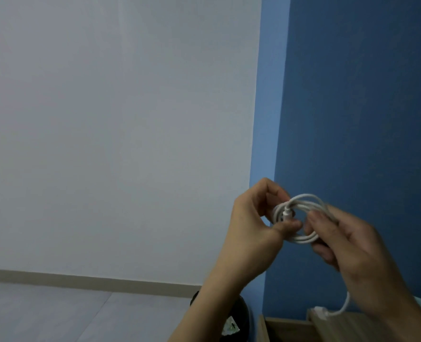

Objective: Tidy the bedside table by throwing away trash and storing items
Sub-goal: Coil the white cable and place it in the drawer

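Note:
A white cable (303,208) is wound into a small coil and held up in front of the blue wall. My left hand (251,228) pinches the coil's left side between thumb and fingers. My right hand (347,245) grips its right side. A loose end of the cable hangs below my right hand, ending in a white plug (321,312) that touches the top of the wooden bedside table (291,327). Only the table's far edge shows at the bottom of the view.
A black trash bin (240,317) with crumpled paper inside stands on the floor left of the table, partly behind my left forearm. A white wall (118,144) fills the left; a blue wall (365,95) fills the right.

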The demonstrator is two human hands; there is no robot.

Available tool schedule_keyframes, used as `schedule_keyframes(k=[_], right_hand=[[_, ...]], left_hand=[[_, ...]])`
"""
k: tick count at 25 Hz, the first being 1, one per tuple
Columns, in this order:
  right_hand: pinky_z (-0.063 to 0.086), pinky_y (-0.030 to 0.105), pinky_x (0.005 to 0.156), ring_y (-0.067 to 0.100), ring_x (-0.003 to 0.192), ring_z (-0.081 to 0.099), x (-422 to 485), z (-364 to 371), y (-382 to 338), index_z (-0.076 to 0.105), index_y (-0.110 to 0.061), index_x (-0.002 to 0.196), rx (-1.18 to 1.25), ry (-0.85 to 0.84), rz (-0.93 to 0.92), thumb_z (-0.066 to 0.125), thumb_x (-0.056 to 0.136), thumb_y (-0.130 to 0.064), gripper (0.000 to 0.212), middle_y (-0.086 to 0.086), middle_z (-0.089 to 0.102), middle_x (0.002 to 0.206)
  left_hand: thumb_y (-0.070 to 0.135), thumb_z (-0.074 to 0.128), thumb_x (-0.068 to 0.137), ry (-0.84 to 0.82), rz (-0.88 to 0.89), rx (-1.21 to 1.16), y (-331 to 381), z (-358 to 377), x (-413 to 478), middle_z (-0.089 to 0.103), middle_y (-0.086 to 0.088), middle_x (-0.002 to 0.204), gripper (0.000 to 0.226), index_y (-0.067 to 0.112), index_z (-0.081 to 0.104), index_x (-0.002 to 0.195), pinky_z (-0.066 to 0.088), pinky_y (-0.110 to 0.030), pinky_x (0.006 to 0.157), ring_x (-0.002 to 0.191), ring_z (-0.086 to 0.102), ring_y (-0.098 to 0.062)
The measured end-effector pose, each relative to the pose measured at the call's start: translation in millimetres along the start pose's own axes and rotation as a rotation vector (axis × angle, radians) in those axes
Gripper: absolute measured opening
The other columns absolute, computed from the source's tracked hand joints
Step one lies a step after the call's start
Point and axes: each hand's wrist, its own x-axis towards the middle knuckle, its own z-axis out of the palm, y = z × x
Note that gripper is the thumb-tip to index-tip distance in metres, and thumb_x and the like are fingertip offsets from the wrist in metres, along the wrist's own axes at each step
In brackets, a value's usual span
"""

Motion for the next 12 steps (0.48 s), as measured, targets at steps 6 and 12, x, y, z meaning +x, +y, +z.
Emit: schedule_keyframes(k=[6, 12], right_hand=[[0.025, 0.021, 0.040, 0.007, 0.040, 0.035, 6, -8, -5, 0.048, -0.017, 0.063, -0.373, -0.083, -0.121, 0.040, 0.068, -0.078, 0.061, -0.001, 0.046, 0.050], [0.028, 0.018, 0.038, 0.011, 0.040, 0.039, 12, 1, 0, 0.038, -0.018, 0.052, -0.445, 0.043, -0.126, 0.037, 0.070, -0.077, 0.062, 0.002, 0.052, 0.057]], left_hand=[[0.013, 0.060, 0.067, 0.207, 0.169, 0.383, 1, 14, -7, 0.051, 0.007, 0.060, 0.019, 0.024, 0.047, 0.075, 0.046, -0.033, 0.053, 0.060, 0.051, -0.012], [0.014, 0.058, 0.070, 0.227, 0.249, 0.396, -5, 18, 0, 0.056, 0.009, 0.066, 0.016, 0.023, 0.048, 0.078, 0.050, -0.031, 0.051, 0.058, 0.055, -0.014]])
